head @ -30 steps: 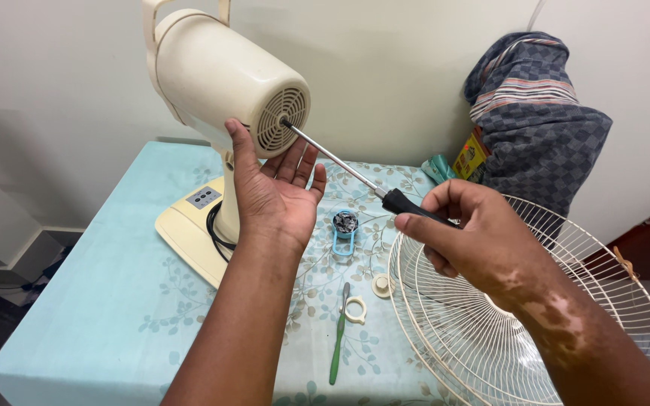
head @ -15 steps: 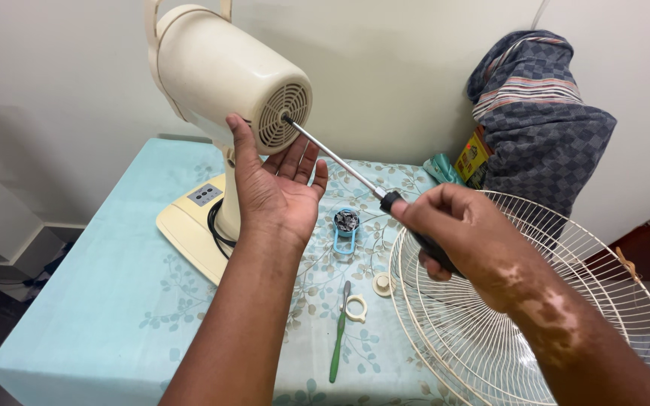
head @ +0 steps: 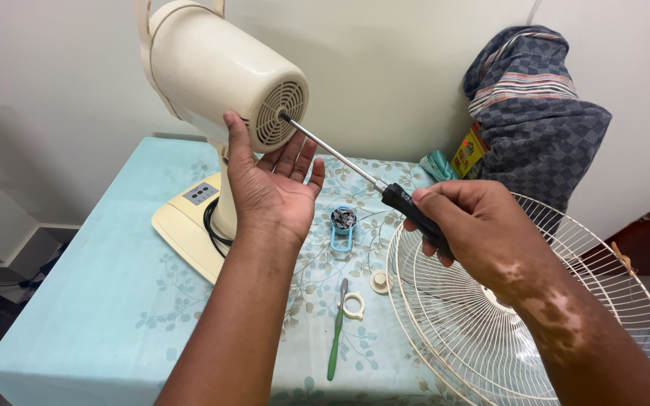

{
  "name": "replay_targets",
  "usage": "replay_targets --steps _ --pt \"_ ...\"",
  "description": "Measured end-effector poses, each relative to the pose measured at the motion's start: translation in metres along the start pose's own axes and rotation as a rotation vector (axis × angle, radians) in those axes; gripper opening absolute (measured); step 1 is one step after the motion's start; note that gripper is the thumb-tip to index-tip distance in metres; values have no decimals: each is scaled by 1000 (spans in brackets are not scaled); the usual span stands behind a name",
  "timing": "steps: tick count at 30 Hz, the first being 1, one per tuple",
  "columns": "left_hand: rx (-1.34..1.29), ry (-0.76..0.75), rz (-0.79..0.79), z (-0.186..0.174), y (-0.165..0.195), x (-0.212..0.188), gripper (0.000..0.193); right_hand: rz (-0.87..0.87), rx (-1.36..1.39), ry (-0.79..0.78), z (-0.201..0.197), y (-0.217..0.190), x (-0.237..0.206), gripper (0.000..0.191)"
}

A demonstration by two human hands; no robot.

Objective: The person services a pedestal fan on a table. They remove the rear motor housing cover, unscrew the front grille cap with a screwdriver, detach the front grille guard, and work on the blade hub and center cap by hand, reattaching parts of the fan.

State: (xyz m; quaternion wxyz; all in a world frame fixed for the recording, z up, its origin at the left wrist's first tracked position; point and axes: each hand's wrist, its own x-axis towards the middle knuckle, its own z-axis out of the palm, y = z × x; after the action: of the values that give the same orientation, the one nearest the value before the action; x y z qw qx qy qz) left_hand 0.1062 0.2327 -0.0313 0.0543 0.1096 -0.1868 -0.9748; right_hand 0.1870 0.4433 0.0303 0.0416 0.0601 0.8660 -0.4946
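At vented rear of cream fan motor housing [head: 220,71]: long steel screwdriver [head: 355,169] tip.

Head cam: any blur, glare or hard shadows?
Head view: sharp overall, no motion blur on the right hand or screwdriver; soft, even light, faint shadow on the wall behind the fan motor housing; no glare; edges slightly wide-angle stretched.

A yellow and red packet [head: 469,154] and a crumpled green wrapper [head: 438,165] lie at the table's far right edge.
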Motion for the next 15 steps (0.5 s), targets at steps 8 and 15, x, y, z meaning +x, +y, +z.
replay_targets --steps 8,15 --pt "11 -7 4 -1 1 1 108 -67 11 -44 -1 -4 2 23" --pt "14 -3 -4 -4 2 4 110 -73 -7 -23 -3 -6 3 17"
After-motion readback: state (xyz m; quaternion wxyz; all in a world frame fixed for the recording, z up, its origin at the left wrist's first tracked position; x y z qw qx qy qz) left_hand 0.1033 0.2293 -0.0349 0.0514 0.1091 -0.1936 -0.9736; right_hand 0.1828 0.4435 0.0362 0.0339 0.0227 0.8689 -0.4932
